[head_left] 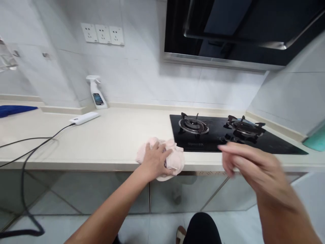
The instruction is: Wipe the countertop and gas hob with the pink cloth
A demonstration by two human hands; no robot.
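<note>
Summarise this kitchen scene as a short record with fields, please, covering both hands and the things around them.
Left hand: spread on a pale pink cloth
Cloth: at the front edge of the counter
Right hand: raised, fingers curled, blurred; no held thing visible
Stove: black, two burners
Spray bottle: white, standing near the wall
White device: on the counter, dark cable attached
Wall sockets: three

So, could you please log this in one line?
left hand: spread on pink cloth; right hand: raised, blurred; cloth: on counter, near hob
</note>
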